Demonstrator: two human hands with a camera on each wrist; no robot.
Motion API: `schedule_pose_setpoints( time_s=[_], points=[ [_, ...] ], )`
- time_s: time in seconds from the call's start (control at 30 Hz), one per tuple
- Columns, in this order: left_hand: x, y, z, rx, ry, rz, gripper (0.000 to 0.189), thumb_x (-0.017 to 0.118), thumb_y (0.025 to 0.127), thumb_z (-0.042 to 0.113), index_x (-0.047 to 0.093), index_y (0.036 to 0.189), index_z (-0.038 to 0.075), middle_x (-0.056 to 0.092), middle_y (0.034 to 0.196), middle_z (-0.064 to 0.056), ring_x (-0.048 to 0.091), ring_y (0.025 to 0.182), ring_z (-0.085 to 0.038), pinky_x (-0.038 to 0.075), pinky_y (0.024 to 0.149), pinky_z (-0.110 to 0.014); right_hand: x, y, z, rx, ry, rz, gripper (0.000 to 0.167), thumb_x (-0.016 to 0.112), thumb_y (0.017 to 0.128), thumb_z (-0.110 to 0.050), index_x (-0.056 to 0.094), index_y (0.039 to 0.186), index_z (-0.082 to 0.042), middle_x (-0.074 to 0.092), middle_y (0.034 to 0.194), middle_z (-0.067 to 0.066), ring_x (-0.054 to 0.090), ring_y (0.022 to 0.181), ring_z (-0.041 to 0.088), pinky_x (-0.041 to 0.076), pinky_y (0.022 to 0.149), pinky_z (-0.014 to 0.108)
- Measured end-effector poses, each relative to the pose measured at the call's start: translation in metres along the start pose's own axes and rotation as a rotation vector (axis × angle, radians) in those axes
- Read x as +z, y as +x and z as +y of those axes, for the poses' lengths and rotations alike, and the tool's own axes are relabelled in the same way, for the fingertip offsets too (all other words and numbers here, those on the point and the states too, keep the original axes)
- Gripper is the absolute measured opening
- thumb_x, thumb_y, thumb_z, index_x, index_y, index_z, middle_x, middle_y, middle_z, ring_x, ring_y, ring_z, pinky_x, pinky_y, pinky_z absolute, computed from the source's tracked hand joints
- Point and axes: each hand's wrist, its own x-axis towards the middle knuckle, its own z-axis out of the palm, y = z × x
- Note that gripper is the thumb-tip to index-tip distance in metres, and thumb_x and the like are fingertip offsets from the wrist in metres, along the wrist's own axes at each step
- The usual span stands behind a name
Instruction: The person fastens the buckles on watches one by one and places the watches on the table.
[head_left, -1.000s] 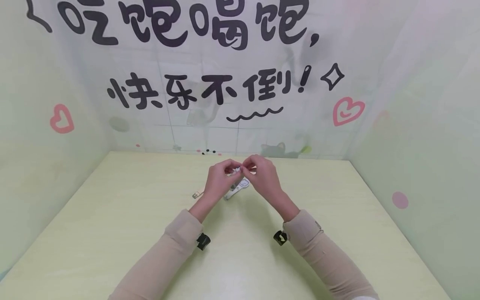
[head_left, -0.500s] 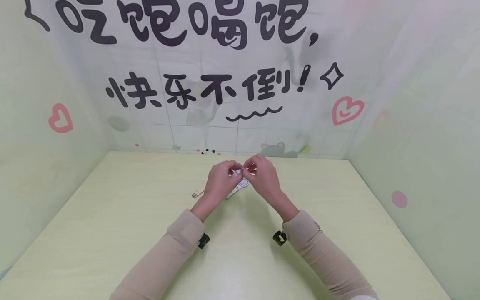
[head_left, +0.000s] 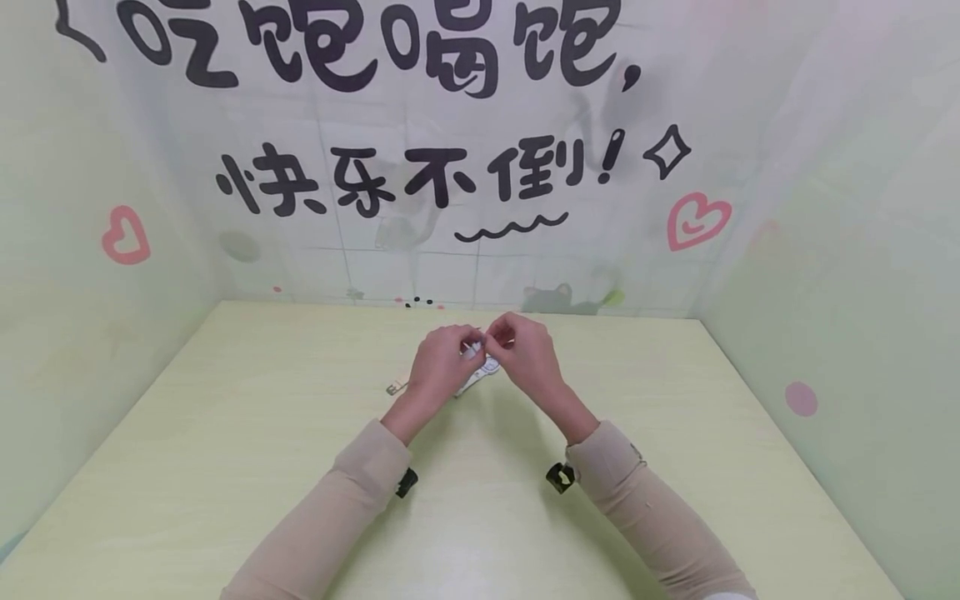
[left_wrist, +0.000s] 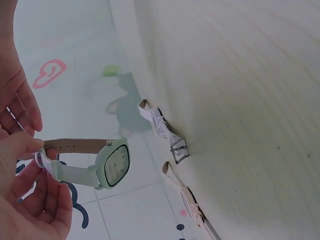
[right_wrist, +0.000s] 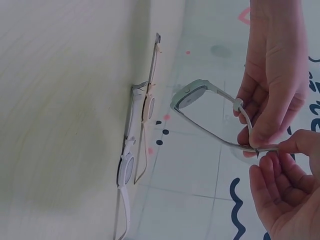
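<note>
In the head view my left hand (head_left: 441, 365) and right hand (head_left: 528, 354) meet above the far part of the table. Between them, off the tabletop, hangs a pale green wristwatch (left_wrist: 117, 165), its strap bent into a loop. My left hand (right_wrist: 275, 85) pinches the strap beside the buckle (right_wrist: 257, 150). Thumb and finger of my right hand (right_wrist: 287, 195) pinch the strap's end, which sticks out past the buckle. Fingers partly cover the buckle. A white wristwatch (left_wrist: 159, 122) and a pale pink wristwatch (left_wrist: 189, 200) lie on the table beneath.
The pale wooden table (head_left: 480, 517) runs back to a printed wall sheet (head_left: 360, 275) with black characters and pink hearts. Side sheets stand left and right. Black wrist-camera mounts (head_left: 559, 477) sit under the beige sleeves (head_left: 322, 517).
My hands stay in almost the same place. The left fingers have lowered slightly, and the right hand has dropped a touch. The watches on the table have not moved.
</note>
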Motion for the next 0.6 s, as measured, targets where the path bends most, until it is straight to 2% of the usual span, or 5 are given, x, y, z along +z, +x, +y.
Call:
schedule_pose_setpoints(
  time_s=[0.6],
  points=[
    [-0.0025,-0.0036,-0.0038,-0.045,-0.003,-0.035,0.020,0.070,0.092,0.020,0.074,0.109,0.012,0.076,0.104,-0.005,0.069,0.091,-0.020,0.059,0.077,-0.034,-0.0050,-0.0016,-0.0006,0.012,0.142,0.040,0.007,0.065,0.093,-0.009,0.067,0.094,-0.002,0.073,0.090,0.012,0.071,0.084,0.023,0.062,0.077,0.033]
  ],
)
